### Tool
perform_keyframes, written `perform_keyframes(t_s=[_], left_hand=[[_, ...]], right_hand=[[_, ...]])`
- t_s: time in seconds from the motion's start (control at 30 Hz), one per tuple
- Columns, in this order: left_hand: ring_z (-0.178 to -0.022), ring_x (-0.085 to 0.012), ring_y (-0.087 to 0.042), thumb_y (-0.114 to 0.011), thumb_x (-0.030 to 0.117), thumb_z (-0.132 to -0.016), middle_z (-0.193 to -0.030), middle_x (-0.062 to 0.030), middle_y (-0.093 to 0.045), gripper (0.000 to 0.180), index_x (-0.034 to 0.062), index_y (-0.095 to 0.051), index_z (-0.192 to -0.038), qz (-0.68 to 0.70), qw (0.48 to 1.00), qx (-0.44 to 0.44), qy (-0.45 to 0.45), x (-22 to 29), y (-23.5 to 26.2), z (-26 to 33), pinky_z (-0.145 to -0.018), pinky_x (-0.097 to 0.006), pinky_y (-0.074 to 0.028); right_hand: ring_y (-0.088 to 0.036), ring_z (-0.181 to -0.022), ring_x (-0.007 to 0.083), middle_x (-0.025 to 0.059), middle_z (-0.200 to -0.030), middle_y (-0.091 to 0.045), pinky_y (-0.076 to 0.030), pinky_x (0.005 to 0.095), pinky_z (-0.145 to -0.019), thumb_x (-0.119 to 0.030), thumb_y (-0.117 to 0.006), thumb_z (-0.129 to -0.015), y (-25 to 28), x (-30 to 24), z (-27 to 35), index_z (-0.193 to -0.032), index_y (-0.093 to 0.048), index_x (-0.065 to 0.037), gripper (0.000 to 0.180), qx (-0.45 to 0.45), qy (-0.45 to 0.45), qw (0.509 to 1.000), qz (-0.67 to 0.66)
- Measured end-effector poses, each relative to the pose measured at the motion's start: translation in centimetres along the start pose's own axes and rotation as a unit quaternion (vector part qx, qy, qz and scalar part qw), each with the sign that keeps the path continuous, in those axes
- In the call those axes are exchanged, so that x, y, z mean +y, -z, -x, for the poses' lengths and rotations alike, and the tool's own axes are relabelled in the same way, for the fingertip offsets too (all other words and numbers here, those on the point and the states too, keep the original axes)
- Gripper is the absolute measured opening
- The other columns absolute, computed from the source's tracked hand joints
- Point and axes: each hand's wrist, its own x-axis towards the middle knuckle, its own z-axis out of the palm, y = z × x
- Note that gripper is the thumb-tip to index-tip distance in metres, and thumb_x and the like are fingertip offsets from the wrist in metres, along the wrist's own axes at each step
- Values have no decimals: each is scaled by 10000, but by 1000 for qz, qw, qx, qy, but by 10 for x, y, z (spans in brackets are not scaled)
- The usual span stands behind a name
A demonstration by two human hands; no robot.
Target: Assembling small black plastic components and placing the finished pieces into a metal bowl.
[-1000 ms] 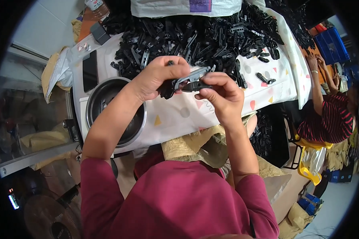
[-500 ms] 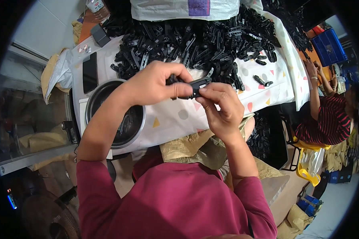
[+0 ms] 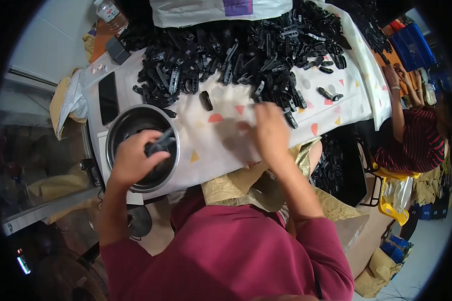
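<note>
My left hand [image 3: 135, 158] is over the round metal bowl [image 3: 177, 155], its thumb and fingers closed on a black plastic part [image 3: 160, 142] that is blurred by motion. More dark pieces lie inside the bowl, partly hidden by the hand. My right hand [image 3: 271, 131] hovers above the patterned tablecloth at the near edge of a big heap of black plastic parts [image 3: 186, 62]. Its fingers are smeared by motion, so whether they hold anything does not show. One loose black piece [image 3: 206, 101] lies on the cloth between the two hands.
A black phone [image 3: 108, 99] lies left, beyond the bowl. A white sack [image 3: 201, 12] sits behind the heap. To my right a black crate [image 3: 354, 175] holds more parts. Further right, a person in a striped shirt [image 3: 412, 145] works at another table.
My hands were together over the cloth, holding a black part. They have parted: the left has moved down-left to the bowl with a part, the right slightly left.
</note>
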Motion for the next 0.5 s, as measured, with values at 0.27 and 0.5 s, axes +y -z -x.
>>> perform_keyframes(t_s=[0.27, 0.5], left_hand=[[-879, -271, -557, -657, 180, -712, -886, -72, -602, 191, 61, -648, -861, -66, 989, 91, -94, 7, -16, -61, -768, -357, -453], [-779, -283, -612, -551, 159, -740, -822, -97, -623, 149, 67, -666, -762, -321, 939, 107, -55, 16, -97, -194, -635, -388, -500]], right_hand=[[-573, -788, 333, 152, -806, -577, -461, 422, -669, -123, -624, -714, 0, 27, 3, -903, -533, -24, 232, -93, -135, 983, 85], [-545, -826, 345, 171, -848, -565, -457, 417, -692, -102, -613, -702, -3, 23, 19, -866, -561, -22, 189, -95, -123, 986, 68]])
